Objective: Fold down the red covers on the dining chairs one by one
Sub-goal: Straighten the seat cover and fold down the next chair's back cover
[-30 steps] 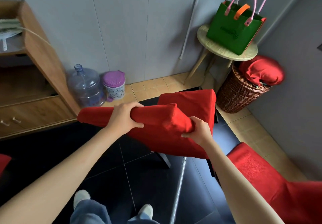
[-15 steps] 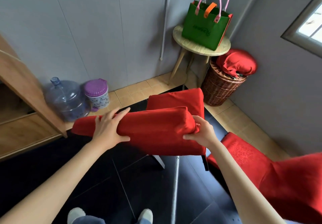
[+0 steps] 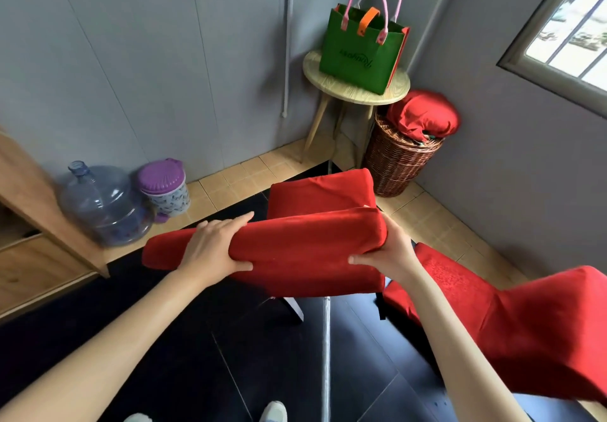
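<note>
Red cover (image 3: 305, 251) in 2 hands

Daylight from window (image 3: 571, 37) at your upper right; room evenly bright, soft shadows; wide-angle bending at edges; water jug (image 3: 101, 205) slightly blurred.

One marking shows — a dark cursive word printed on the front of the green felt bag (image 3: 358, 57), which stands on the round wooden stool (image 3: 348, 93). It appears upside down and blurred — its letters cannot be made out.
</note>
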